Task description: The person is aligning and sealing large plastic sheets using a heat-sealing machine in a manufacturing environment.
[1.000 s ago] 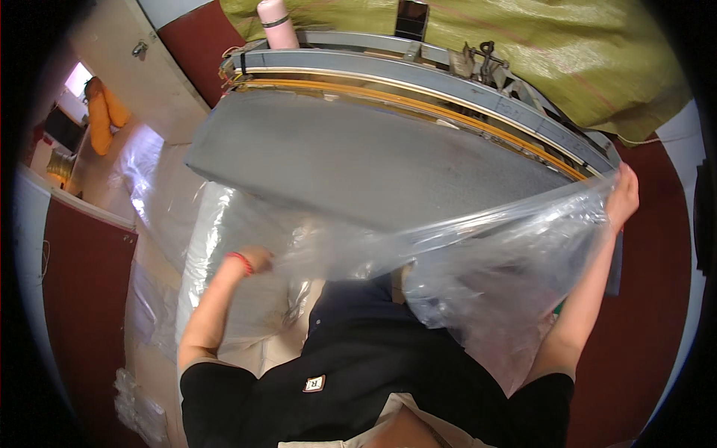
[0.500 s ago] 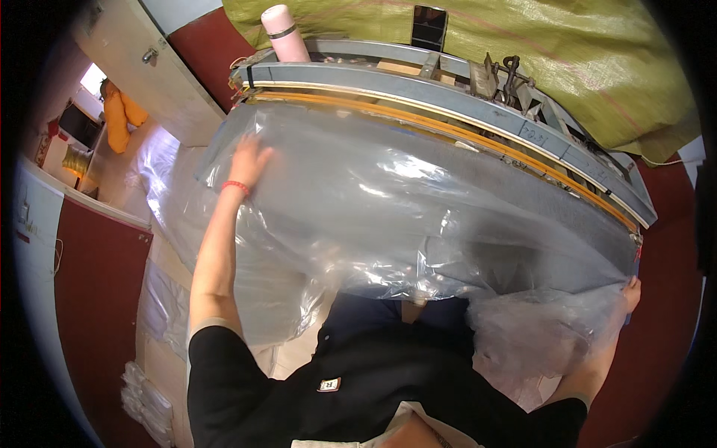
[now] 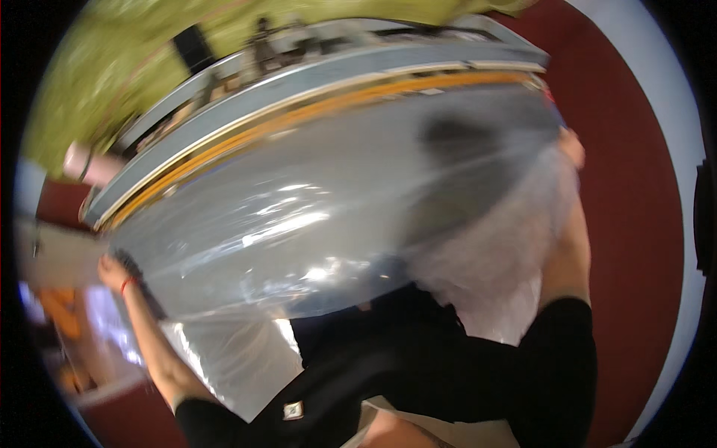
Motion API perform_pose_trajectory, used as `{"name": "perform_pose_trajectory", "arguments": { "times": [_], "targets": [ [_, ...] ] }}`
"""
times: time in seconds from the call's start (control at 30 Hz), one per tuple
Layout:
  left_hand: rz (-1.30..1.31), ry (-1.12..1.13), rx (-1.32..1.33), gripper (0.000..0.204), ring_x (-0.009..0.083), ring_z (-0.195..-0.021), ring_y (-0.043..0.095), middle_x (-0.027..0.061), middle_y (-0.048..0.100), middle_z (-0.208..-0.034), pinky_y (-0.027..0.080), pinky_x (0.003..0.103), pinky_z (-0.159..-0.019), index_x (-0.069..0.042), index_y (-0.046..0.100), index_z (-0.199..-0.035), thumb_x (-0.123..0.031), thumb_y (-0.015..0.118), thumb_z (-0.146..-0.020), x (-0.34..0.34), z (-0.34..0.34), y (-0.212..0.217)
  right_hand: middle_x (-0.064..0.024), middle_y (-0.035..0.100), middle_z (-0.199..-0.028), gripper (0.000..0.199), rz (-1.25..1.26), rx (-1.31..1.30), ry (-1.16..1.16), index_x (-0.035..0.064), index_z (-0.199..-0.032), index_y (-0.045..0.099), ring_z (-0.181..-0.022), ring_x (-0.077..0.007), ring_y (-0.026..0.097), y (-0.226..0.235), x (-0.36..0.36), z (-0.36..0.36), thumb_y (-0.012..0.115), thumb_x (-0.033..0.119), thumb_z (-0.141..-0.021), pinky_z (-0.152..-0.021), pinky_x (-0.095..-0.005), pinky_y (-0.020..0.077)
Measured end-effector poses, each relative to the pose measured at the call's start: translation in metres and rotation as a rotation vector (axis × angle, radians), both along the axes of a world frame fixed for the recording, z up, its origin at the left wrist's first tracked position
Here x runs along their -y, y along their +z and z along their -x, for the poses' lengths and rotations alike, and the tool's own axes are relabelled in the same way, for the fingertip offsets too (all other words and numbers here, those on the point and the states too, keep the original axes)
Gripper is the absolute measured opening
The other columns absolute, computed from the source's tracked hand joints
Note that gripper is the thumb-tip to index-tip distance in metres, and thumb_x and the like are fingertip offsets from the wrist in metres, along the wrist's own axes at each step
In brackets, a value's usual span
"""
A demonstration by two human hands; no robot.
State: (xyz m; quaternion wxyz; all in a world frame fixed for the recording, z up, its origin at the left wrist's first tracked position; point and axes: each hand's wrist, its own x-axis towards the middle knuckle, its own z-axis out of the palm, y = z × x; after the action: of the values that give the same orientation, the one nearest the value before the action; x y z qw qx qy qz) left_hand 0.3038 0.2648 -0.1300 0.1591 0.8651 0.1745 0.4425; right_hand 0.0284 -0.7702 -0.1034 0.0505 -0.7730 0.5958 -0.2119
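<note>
A wide, clear plastic film (image 3: pixel 287 224) lies across the grey worktop before me, with bright glare on its wrinkles. At the film's left end, my left hand (image 3: pixel 113 272), with a red band on its wrist, is closed on the edge. My right hand (image 3: pixel 572 148) grips the film at the far right end, close to the machine's corner. From there a bunched, cloudy part of the film hangs over my right forearm. Lower left, a loose flap droops past the worktop's front edge. Motion blurs both hands' fingers.
Along the worktop's back runs a long grey metal beam (image 3: pixel 336 73) with an orange strip (image 3: pixel 314 113). A pink flask (image 3: pixel 93 166) stands behind its left end. Yellow-green woven sheeting (image 3: pixel 112 82) hangs behind. A dark red wall panel (image 3: pixel 627 187) rises at the right.
My view has swung to the right. My left hand, earlier lying spread on the film, is now closed on its left edge. My right hand still holds the right end.
</note>
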Motion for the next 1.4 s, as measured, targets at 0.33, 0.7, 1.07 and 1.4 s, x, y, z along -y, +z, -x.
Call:
{"name": "perform_pose_trajectory", "arguments": {
  "times": [0.33,0.7,1.07,1.4],
  "targets": [
    [0.626,-1.972,-0.863,0.04,0.027,-0.108,0.049,0.0161,0.05,-0.118,0.039,0.035,-0.09,-0.001,0.051,-0.114,-0.019,0.056,-0.079,0.501,0.245,0.101,-0.0198,0.06,-0.087,0.035,0.191,-0.04,0.066,0.004,-0.089,0.056,-0.086,-0.0359,0.057,-0.005,0.012,0.031,0.041,0.035,-0.087,-0.072,-0.0445,0.0435],
    [0.663,-2.01,-1.376,0.021,0.016,-0.081,0.057,0.0068,0.06,-0.082,0.044,0.029,-0.075,0.002,0.057,-0.093,-0.017,0.051,-0.086,0.614,0.32,0.026,-0.018,0.061,-0.085,0.031,0.217,0.016,0.143,0.0048,-0.087,0.058,-0.084,-0.0342,0.058,-0.011,0.023,0.033,0.043,0.032,-0.086,-0.07,-0.0436,0.0442],
    [-0.255,-1.35,-0.664,0.038,0.0313,-0.09,0.055,0.0147,0.058,-0.093,0.044,0.038,-0.077,-0.001,0.053,-0.102,-0.019,0.064,-0.07,0.619,0.296,-0.051,-0.0179,0.062,-0.084,0.032,0.225,-0.019,0.12,0.0038,-0.088,0.057,-0.082,-0.0329,0.059,-0.011,0.02,0.031,0.043,0.033,-0.086,-0.07,-0.0435,0.0454],
    [0.955,-1.839,-1.241,0.016,0.0062,-0.073,0.051,0.0004,0.055,-0.075,0.04,0.021,-0.065,0.0,0.053,-0.09,-0.015,0.053,-0.086,0.538,0.294,0.049,-0.0172,0.061,-0.088,0.036,0.254,-0.082,0.144,0.0078,-0.092,0.058,-0.085,-0.034,0.059,-0.013,0.028,0.034,0.041,0.04,-0.086,-0.072,-0.044,0.0455]
  ]
}}
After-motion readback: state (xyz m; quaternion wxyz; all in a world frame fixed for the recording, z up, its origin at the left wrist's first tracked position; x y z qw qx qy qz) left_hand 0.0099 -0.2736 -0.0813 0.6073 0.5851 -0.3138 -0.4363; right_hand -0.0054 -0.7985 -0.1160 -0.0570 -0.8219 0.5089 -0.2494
